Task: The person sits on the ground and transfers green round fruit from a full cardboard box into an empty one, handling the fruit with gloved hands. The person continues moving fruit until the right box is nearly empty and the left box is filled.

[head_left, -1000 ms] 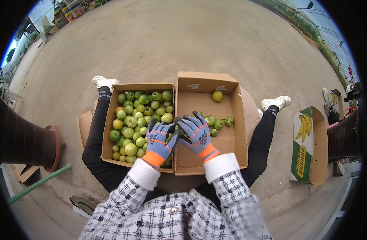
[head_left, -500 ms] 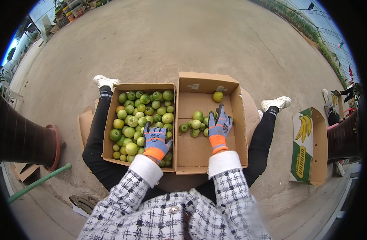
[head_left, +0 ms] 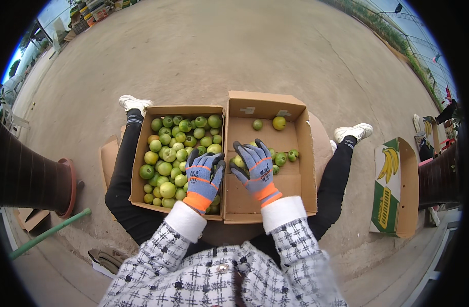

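Observation:
Two open cardboard boxes stand side by side before me. The left box (head_left: 158, 110) is full of green tomatoes (head_left: 166, 169), one tinged orange. My left hand (head_left: 203, 176), in a grey-blue and orange glove, rests over tomatoes at that box's right side, fingers stretched out and thumb apart. In the right box (head_left: 244, 204), my gloved right hand (head_left: 257, 169) is spread over a small group of tomatoes, thumb and forefinger either side of a pale green tomato (head_left: 238, 161). Some are hidden under this hand. A yellowish tomato (head_left: 279, 123) and a small green tomato (head_left: 257, 124) lie at the far end.
My legs straddle the boxes, with white shoes (head_left: 353, 132) beyond. A banana carton (head_left: 390, 189) stands at the right, near a dark pot. On the left are a large brown pot (head_left: 37, 163), a green pole (head_left: 50, 234) and flattened cardboard (head_left: 109, 158).
My right hand has shifted left and spread over the group. Several tomatoes now show to its right, and a small green one lies at the far end. My left hand has moved slightly right.

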### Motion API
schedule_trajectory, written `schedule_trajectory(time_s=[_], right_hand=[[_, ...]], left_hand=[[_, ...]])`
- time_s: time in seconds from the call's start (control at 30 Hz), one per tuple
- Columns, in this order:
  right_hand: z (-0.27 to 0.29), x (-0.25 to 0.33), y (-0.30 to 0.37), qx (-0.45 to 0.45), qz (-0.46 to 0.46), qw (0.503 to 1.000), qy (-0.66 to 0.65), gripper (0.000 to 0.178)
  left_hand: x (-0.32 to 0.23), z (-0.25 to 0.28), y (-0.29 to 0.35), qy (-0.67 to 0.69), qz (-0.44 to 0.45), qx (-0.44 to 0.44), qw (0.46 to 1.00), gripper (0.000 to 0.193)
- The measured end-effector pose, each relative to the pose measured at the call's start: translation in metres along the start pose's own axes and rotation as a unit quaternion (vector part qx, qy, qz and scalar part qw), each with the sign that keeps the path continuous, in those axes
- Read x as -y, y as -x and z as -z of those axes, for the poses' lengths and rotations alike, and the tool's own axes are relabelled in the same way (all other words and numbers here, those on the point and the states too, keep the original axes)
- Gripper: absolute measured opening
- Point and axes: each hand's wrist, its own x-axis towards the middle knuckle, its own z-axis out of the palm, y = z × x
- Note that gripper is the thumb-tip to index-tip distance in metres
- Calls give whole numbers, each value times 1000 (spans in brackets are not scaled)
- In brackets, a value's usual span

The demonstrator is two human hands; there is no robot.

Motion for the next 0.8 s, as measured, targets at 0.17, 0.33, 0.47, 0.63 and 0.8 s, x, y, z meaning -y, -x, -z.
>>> schedule_trajectory(time_s=[0.17, 0.33, 0.47, 0.63, 0.8], right_hand=[[-3, -37, 12, -90, -208, 970, 87, 67], [-1, -42, 12, -124, -211, 965, 94, 70], [0, -27, 7, -73, -91, 992, 40, 69], [8, 10, -10, 35, 91, 995, -27, 71], [6, 2, -1, -6, 45, 999, -27, 67]], left_hand=[[60, 19, -5, -364, 95, 157, 913, 56], [73, 18, -10, -390, 159, 232, 877, 63], [75, 16, -5, -285, 181, 119, 934, 66], [10, 8, -1, 109, 148, 14, 983, 57], [-24, 0, -3, 110, 86, 69, 988, 55]])
